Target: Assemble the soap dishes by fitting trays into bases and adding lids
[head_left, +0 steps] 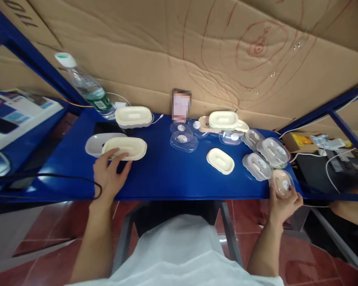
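My left hand (107, 174) is at the near rim of a cream oval tray (134, 148), two fingers over its edge and the thumb at its front side. That tray overlaps a whitish oval piece (94, 143) on its left. At the right end of the table, my right hand (285, 202) grips the near side of a pinkish oval case with a clear lid (282, 180) and a round sticker. Just beyond it lie several clear-lidded cases (258, 166). A single cream tray (220, 161) lies between my hands, touched by neither.
Behind are another cream tray (133, 116), a water bottle (97, 95), a phone-like pixelated item (181, 105), clear lids (183, 141) and stacked trays (223, 120). A cardboard wall (137, 47) closes the back of the blue table (173, 182). A person's arm (349, 212) shows at right.
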Demonstrator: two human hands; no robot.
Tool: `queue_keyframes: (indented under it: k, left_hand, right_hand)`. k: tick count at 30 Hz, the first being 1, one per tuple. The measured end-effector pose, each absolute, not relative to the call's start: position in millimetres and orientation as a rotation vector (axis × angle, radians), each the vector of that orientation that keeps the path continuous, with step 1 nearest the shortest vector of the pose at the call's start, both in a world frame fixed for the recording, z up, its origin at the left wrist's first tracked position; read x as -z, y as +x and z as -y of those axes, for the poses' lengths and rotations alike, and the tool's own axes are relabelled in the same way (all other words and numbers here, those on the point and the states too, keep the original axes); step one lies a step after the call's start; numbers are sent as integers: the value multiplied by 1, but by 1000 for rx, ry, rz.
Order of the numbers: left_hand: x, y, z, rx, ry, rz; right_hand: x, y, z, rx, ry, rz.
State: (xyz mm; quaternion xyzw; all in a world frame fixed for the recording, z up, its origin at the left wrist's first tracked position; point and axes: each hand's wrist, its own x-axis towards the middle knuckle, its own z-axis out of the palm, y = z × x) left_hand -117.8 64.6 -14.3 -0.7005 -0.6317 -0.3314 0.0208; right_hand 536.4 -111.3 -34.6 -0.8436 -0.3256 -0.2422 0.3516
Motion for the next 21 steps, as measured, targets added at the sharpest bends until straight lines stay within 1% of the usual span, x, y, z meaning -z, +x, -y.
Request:
queue_keyframes:
  k: [5,10,16,21]
  left_hand:
    - [18,-123,-69,1030,-2226,1826]
    - [17,-123,-70,994,-2246,1836]
    - [14,-119,-66,976,-2221,1923]
    - [15,-119,-67,1021,-2201,1816]
  right_hand:
    - [25,530,114,550,-2182,1041]
    - [25,537,120,432,-2167,1207]
    - [36,555,115,417,-2176,1316]
    - [35,553,106,447,-2100,1324]
